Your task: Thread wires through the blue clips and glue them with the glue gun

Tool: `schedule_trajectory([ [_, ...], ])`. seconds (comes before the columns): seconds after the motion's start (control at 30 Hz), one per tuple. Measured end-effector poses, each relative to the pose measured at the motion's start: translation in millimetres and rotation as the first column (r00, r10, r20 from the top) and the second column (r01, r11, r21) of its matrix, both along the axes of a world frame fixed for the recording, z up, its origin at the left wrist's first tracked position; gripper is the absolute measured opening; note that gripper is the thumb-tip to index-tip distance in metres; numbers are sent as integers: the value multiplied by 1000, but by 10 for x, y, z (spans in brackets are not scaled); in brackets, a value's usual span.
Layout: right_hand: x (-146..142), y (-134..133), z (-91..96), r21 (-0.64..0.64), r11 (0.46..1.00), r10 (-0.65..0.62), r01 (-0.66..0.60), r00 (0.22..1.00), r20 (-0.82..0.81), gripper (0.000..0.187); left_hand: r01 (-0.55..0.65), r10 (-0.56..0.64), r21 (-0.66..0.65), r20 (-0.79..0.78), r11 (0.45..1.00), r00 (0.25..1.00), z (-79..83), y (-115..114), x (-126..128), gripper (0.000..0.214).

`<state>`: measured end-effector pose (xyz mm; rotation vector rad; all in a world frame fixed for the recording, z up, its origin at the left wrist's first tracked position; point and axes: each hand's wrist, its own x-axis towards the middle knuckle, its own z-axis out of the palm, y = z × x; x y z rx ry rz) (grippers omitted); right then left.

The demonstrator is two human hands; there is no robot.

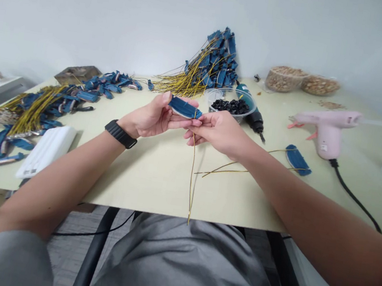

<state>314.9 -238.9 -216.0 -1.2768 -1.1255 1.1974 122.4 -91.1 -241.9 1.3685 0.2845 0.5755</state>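
A curved blue piece with a pale edge point(182, 108) is held between the thumb and fingers of my left hand point(153, 118). Thin yellow cord point(192, 174) loops around its right end and hangs down past the table's front edge. Closed at that end, my right hand point(217, 130) grips the piece where the cord crosses it; its fingertips partly hide the spot. Under my right forearm, another blue piece point(297, 159) lies on the table with two cord ends stretching leftward. Just behind my hands sits a clear round tub point(253, 105) of small black parts.
Blue pieces with yellow cords point(219, 64) are heaped against the wall, with more point(39, 107) at left. A pink glue gun point(335, 128) stands at right; a dark green rotary tool point(252, 111) lies behind the tub. A white power bank point(47, 151) is by my left forearm.
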Motion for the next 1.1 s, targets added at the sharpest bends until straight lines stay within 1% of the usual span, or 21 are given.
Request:
schedule_trajectory([
  [0.1,13,5,-3,21,1000,19,-20,1000,17,43,-6,6,9,-12,1000,1000,7,9,-16,73],
  [0.23,31,5,-3,22,1000,19,-20,999,33,44,9,-9,25,-10,1000,1000,-2,25,-16,74],
  [0.47,68,8,-49,54,997,48,-50,998,49,39,-37,35,-59,-34,998,999,-25,33,9,75],
  [0.57,88,24,-77,62,996,61,-65,996,64,36,-50,49,-26,-33,998,998,-24,29,0,77],
  [0.63,126,44,-63,58,993,93,-100,990,104,35,-46,47,14,-35,999,998,-22,30,-9,80],
  [0.7,191,50,-2,49,986,144,-159,964,222,34,-31,32,43,-19,999,999,-22,33,-15,80],
  [0.77,275,0,106,74,977,152,-200,898,414,30,-13,12,58,10,998,1000,-27,33,-14,77],
  [0.8,318,-61,170,105,974,120,-203,846,520,27,-4,3,61,21,998,1000,-31,31,-10,76],
  [0.83,359,-151,236,148,971,57,-187,785,616,24,4,-6,63,28,998,1000,-38,28,-4,75],
  [0.87,399,-270,297,187,970,-18,-158,714,700,22,11,-13,65,32,998,999,-46,23,5,74],
  [0.9,438,-416,348,199,971,-70,-135,631,772,19,18,-20,65,34,998,999,-55,17,14,73],
  [0.97,533,-761,411,207,977,-154,-55,490,858,20,41,-44,59,38,997,998,-75,4,30,70],
  [1.0,597,-942,420,174,985,-157,-3,416,896,25,54,-57,54,50,997,997,-85,-2,36,69],
  [1.03,678,-1115,414,141,986,-165,94,328,930,33,68,-71,48,61,997,996,-95,-6,39,68],
  [1.07,778,-1273,395,120,968,-170,220,225,959,45,83,-86,42,66,996,994,-102,-8,40,69],
  [1.1,897,-1409,363,115,924,-170,366,122,978,56,97,-99,37,62,995,993,-109,-8,39,69],
])
